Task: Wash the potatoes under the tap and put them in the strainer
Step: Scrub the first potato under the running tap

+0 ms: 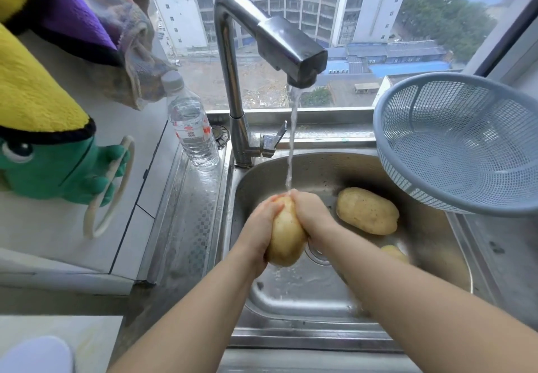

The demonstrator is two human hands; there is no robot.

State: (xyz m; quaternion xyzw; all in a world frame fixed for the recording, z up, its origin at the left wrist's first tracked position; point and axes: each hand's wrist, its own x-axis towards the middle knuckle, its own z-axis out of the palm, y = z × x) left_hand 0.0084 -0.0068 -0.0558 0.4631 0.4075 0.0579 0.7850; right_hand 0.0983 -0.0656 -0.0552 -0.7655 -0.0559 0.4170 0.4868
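1. Water from the tap [291, 49] lands on a potato [283, 237], left hand [262, 221] and right hand [313, 215] clamped around it over the sink [291, 308].
2. Second potato [367, 211] lies in the basin; strainer [460, 142] sits at the right rim, no potatoes inside.

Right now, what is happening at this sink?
A person holds one potato between the left hand and the right hand, rubbing it under running water from the tap. Another potato lies in the sink, and a third shows partly behind the right forearm. The blue strainer at the right is empty.
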